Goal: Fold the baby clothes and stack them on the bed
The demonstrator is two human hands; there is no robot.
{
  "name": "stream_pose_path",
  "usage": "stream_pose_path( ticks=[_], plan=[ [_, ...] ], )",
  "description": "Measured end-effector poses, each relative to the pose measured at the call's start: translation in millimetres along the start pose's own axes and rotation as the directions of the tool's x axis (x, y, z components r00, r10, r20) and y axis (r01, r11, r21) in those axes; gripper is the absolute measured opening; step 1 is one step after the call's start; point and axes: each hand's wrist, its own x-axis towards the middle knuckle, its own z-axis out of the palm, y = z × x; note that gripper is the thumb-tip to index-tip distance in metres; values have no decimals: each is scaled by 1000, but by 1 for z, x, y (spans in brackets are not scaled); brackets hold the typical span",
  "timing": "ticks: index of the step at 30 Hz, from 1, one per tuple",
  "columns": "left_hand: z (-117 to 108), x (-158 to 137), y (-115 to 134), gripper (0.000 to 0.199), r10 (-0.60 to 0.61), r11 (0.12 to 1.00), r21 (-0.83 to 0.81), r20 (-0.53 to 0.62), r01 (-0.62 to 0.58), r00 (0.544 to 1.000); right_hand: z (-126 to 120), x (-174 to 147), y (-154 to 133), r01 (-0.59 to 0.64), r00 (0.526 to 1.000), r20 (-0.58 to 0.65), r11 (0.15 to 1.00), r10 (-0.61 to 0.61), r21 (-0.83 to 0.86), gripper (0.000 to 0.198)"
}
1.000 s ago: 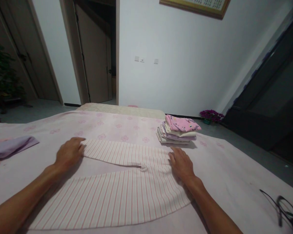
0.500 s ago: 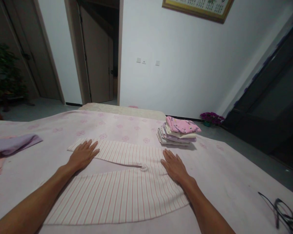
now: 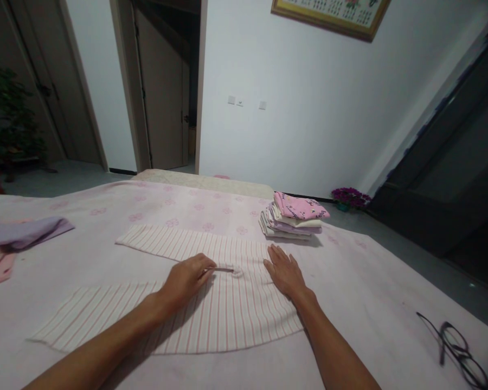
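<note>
Striped trousers point(image 3: 231, 319), white with thin pink lines, lie spread on the bed with both legs pointing left. My left hand point(image 3: 191, 276) reaches over the gap between the legs, its fingers pinching the inner edge of the cloth close to the crotch. At the crotch the fabric bunches into a small fold. Flat on the waist end at the right rests my right hand point(image 3: 285, 271), fingers stretched out. My left forearm covers part of the nearer leg.
A stack of folded clothes point(image 3: 293, 219), pink on top, stands on the bed beyond my right hand. Purple and pink garments point(image 3: 24, 233) lie at the left. Black-framed glasses point(image 3: 451, 346) rest at the right. The bed's sheet point(image 3: 361, 303) has pink flowers.
My left hand has moved right and nearer, from lying flat on the far leg to pinching the cloth near the crotch. My right hand stays flat on the waist end.
</note>
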Motion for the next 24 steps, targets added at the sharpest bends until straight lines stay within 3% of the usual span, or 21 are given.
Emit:
stream_pose_path(
  ticks=[2,5,14,16,19,24],
  plan=[
    [13,5,22,20,-4,997,80,55,-1,998,0,-1,0,-2,1000,-13,1000,2,5,63],
    [27,11,36,15,-55,983,178,68,42,996,1,-1,0,-11,1000,-14,1000,11,12,62],
    [26,-4,22,20,-152,957,258,59,132,987,1,0,4,-15,1000,-13,1000,15,6,62],
    [26,-8,20,20,-104,957,273,8,98,995,1,-1,3,-15,1000,-14,1000,15,3,62],
    [29,-11,20,19,61,967,253,-91,-37,994,-1,-2,1,-12,1000,-17,1000,12,-2,61],
    [28,-23,23,15,331,936,162,-105,-312,938,-12,-11,-5,20,988,-150,1000,-22,-18,51]
  ],
)
